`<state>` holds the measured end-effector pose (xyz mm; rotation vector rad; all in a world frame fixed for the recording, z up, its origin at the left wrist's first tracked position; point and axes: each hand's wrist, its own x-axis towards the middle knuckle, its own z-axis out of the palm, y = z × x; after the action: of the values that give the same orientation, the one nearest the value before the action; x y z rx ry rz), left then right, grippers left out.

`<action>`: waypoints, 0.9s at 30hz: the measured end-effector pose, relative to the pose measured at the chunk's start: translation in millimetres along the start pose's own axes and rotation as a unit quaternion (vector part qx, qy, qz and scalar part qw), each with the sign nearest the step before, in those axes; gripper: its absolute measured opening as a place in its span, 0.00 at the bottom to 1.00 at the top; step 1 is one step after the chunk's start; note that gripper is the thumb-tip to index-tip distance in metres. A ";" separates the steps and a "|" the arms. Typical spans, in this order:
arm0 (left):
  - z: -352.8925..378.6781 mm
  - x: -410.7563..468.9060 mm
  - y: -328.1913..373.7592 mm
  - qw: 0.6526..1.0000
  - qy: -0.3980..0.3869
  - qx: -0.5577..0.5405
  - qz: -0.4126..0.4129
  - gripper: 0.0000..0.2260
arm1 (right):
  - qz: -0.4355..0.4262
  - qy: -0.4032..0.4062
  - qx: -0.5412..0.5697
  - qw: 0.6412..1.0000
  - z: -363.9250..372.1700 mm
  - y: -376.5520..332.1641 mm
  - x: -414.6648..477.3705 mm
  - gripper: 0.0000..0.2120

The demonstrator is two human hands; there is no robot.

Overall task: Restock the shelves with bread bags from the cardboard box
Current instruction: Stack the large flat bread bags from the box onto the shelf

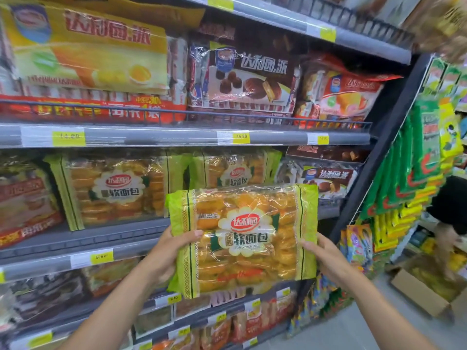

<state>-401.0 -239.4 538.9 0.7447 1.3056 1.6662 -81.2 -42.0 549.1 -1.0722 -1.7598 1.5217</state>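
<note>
Shelves (113, 236) of snack packs fill the head view. We hold the bread bag (242, 238) upright, left hand (171, 251) and right hand (326, 258) gripping its ends, long axis crosswise. Matching bags (118, 190) stand just beyond, up-left of the nearer left hand.

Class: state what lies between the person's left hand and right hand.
In the head view, a green-edged bread bag spans the gap; the left hand and right hand grip its side edges.
</note>
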 end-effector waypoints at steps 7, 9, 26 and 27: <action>8.7 64.0 18.1 0.998 0.057 0.003 0.017 0.58 | -0.022 -0.013 -0.067 0.997 1.0 -15.7 72.4 0.19; 8.9 92.2 23.1 0.996 0.072 0.019 0.039 0.59 | -0.027 -0.012 -0.081 0.996 -5.3 -22.1 100.5 0.20; 24.1 197.5 11.8 0.944 0.250 0.213 0.014 0.36 | -0.072 0.025 -0.136 0.988 10.8 -17.1 251.5 0.52; 26.0 196.3 7.0 0.942 0.255 0.216 0.008 0.38 | -0.068 0.025 -0.152 0.986 11.5 -10.9 254.7 0.51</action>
<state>-467.9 -52.9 541.9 0.5829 2.0822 1.6648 -224.2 169.1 537.2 -1.0972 -2.0283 1.1596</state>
